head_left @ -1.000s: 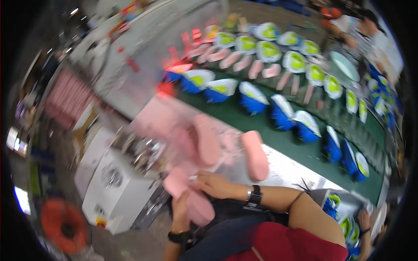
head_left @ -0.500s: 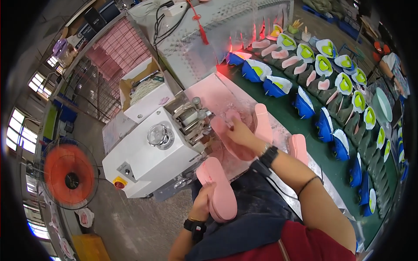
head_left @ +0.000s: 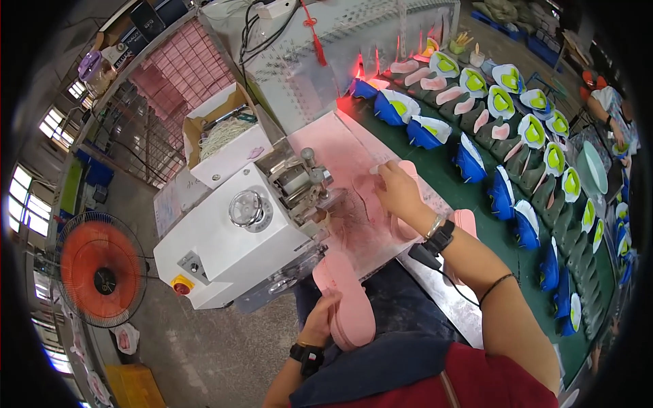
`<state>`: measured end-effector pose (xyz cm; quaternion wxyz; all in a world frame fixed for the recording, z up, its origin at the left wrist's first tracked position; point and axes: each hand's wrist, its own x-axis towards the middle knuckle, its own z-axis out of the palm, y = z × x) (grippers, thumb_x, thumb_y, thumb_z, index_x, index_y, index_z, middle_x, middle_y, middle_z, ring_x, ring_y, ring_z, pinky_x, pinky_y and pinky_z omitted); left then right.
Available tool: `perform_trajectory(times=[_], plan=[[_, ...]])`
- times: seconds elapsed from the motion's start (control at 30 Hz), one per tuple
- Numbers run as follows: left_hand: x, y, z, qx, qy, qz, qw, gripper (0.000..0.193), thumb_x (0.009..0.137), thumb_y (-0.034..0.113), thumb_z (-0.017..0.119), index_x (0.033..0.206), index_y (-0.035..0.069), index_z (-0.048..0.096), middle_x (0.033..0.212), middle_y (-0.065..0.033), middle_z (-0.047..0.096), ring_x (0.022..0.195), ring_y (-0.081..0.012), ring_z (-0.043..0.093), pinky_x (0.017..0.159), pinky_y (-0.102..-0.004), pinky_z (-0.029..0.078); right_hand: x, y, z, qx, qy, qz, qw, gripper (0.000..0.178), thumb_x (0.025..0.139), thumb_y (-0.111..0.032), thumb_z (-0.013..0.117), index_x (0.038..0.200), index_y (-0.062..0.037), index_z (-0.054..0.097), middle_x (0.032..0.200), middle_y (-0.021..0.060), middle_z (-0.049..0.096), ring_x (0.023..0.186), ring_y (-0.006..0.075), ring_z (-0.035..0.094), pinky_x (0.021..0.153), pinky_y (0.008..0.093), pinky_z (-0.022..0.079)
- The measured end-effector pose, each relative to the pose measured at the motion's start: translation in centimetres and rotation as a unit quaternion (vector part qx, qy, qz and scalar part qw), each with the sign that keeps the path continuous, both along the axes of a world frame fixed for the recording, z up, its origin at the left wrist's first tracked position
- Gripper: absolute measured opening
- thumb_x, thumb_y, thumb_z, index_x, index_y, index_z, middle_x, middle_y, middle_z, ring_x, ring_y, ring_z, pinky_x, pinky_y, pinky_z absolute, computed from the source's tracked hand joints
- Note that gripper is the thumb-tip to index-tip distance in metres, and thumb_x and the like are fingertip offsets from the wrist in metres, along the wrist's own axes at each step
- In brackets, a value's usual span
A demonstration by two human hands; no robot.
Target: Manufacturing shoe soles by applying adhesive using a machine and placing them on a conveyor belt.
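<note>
A stack of pink shoe insoles [head_left: 345, 289] leans upright over my lap, with my left hand [head_left: 321, 318] closed around its left edge. To the right of the machine, my right hand [head_left: 400, 192] is above another pile of pink insoles [head_left: 407, 167] on the dusty table. Its fingers are bent together, with a small pale patch at their tips; what they pinch, if anything, I cannot make out. The white machine [head_left: 235, 234] has its metal rollers [head_left: 309, 183] to the left of that hand. A further pink insole pile [head_left: 465, 219] lies partly behind my right forearm.
A green conveyor [head_left: 452, 166] on the right carries blue-and-white shoe uppers [head_left: 502, 192] and pink insoles. An open box of string [head_left: 228, 136] stands behind the machine. An orange fan [head_left: 102, 268] is at left. Another person [head_left: 609, 112] is at far right.
My right hand has moved right, away from the machine's rollers to the insole pile. The single insole it held no longer shows in it. My left hand keeps its stack in nearly the same place.
</note>
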<state>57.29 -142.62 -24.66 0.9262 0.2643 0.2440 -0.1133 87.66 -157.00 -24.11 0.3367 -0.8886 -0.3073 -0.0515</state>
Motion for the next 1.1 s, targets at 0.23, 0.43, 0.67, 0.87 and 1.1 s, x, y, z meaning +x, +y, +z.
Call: perform_trajectory(times=[0.23, 0.43, 0.67, 0.87, 1.1], plan=[[-1.7, 0.7, -0.9, 0.065, 0.015, 0.065, 0.996, 0.038, 0.094, 0.009, 0.058, 0.130, -0.003, 0.053, 0.121, -0.0115, 0.064, 0.113, -0.0226, 0.062, 0.099, -0.0348, 0.049, 1.3, 7.2, -4.3, 0.109, 0.257, -0.046, 0.959, 0.031, 0.082, -0.032, 0.074, 0.088, -0.0025, 0.069, 0.088, 0.0198, 0.070, 0.081, 0.0352, 0.069, 0.068, 0.0422, 0.052], [-2.8, 0.3, -1.2, 0.084, 0.026, 0.116, 0.989, 0.032, 0.096, 0.010, 0.058, 0.126, -0.001, 0.056, 0.117, -0.0085, 0.065, 0.108, -0.0198, 0.063, 0.094, -0.0332, 0.051, 4.0, 9.4, -3.8, 0.244, 0.330, -0.095, 0.907, 0.034, 0.086, -0.036, 0.073, 0.082, -0.0030, 0.069, 0.073, 0.0126, 0.068, 0.066, 0.0228, 0.067, 0.059, 0.0387, 0.048], [-2.3, 0.8, -2.9, 0.613, -0.230, -0.027, 0.756, 0.036, 0.103, 0.030, 0.044, 0.119, 0.001, 0.058, 0.114, -0.0138, 0.065, 0.106, -0.0285, 0.063, 0.095, -0.0426, 0.050, 5.1, -10.4, -1.7, 0.428, 0.296, -0.159, 0.839, 0.024, 0.099, -0.026, 0.062, 0.100, -0.0024, 0.058, 0.075, 0.0072, 0.067, 0.054, 0.0168, 0.067, 0.042, 0.0267, 0.047], [0.6, -1.7, -1.1, 0.202, 0.142, -0.065, 0.967, 0.073, 0.093, 0.055, 0.049, 0.148, 0.009, 0.038, 0.143, -0.0201, 0.049, 0.129, -0.0365, 0.050, 0.107, -0.0507, 0.041, 2.7, -42.0, -6.0, 0.314, 0.079, -0.510, 0.796, 0.024, 0.091, -0.018, 0.065, 0.109, -0.0040, 0.056, 0.078, 0.0113, 0.066, 0.058, 0.0206, 0.068, 0.042, 0.0303, 0.052], [0.7, -2.6, -0.6, 0.598, -0.113, -0.119, 0.785, 0.073, 0.092, 0.048, 0.057, 0.146, 0.002, 0.040, 0.136, -0.0264, 0.051, 0.125, -0.0402, 0.051, 0.105, -0.0508, 0.042, 0.0, -62.3, -11.4, 0.147, 0.117, -0.682, 0.707, 0.034, 0.083, -0.010, 0.062, 0.115, -0.0031, 0.069, 0.091, 0.0174, 0.073, 0.089, 0.0266, 0.072, 0.081, 0.0347, 0.054]])
